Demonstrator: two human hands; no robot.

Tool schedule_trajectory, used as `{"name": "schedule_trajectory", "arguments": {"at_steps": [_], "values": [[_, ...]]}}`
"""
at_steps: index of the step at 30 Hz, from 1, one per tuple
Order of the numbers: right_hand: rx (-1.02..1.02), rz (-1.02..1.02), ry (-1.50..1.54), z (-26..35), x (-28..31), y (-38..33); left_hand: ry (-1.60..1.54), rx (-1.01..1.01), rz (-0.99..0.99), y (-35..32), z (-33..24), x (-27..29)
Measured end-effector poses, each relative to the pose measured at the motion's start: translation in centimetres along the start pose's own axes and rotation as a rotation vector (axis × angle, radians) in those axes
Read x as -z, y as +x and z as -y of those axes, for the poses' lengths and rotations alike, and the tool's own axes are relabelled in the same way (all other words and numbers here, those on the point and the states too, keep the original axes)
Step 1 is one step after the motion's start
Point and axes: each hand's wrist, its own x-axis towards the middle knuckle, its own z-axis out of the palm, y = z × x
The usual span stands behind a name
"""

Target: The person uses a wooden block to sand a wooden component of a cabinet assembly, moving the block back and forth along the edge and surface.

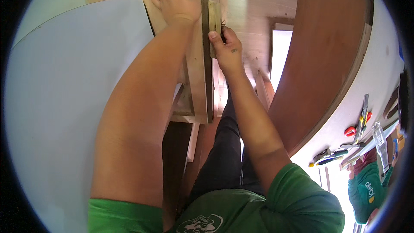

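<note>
Far left of the dark edge strip (208,90) you have a large white panel (77,86), its near side passing under your left forearm. Nearer, just left of the strip, your left hand (179,1) lies open and flat on the pale wooden board (196,92), gripping nothing; its spread palm looks meant to steady the board and take some of your weight.

Right against the strip, along its upper part, sits the narrow wooden block (214,17). Your right hand (229,54) is closed on it from the strip's right side, thumb on the face towards you and fingers curled behind. That hold probably lets you press the block to the edge and keep it in line. A small dark piece shows by your fingers; you can't tell what it is.

Below and right of the strip are your dark trousers (220,155). Well right of it stands a reddish-brown panel (319,60), and beyond that a pale worktop (340,108) with hand tools (331,157) grouped perhaps for easy reach. Farthest right of the strip is a co-worker (364,190) in green.

As for writing, your shirt front bears a white emblem (200,224) and the co-worker's top has white lettering; the strip, block and board show no label.
</note>
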Motion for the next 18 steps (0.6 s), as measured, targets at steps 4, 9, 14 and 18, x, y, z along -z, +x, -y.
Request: {"name": "schedule_trajectory", "arguments": {"at_steps": [4,9,14,18], "values": [[0.031,-0.019,-0.041,-1.0,0.7,-0.9,-0.014,-0.008,-0.021,-0.2,-1.1,-0.3],[-0.031,0.03,-0.102,-2.7,1.1,-3.0,-0.025,0.013,-0.018,-0.1,-0.8,0.0],[-0.148,0.058,-0.128,-4.7,1.8,-8.5,-0.025,0.029,0.036,-0.1,-1.5,0.4],[-0.164,0.075,-0.118,-4.9,2.0,-9.8,-0.024,0.04,0.025,0.0,-1.1,0.0]]}}
